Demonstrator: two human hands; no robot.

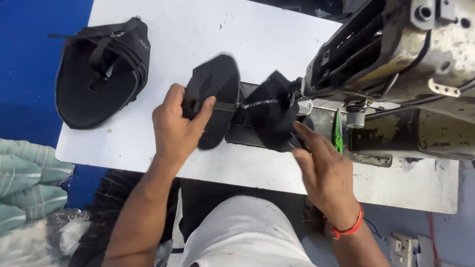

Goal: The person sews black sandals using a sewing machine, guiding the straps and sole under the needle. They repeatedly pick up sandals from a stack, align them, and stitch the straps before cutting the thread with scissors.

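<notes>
The left hand [175, 126] grips a black mesh fabric shoe-upper piece [213, 89], its fingers [203, 110] and thumb pinched around the piece's near edge above the white tabletop [198, 29]. The right hand [324, 170] lies on a second black fabric piece [272, 111], fingers pressing it down at the worn grey industrial sewing machine [396, 59], just beside a green thread snip [337, 131]. A stack of finished black uppers [99, 74] rests at the tabletop's far left, well apart.

A white table [198, 29] holds a big sewing machine [396, 74]; a pile of black shoe pieces [99, 74] lies at its far left.
</notes>
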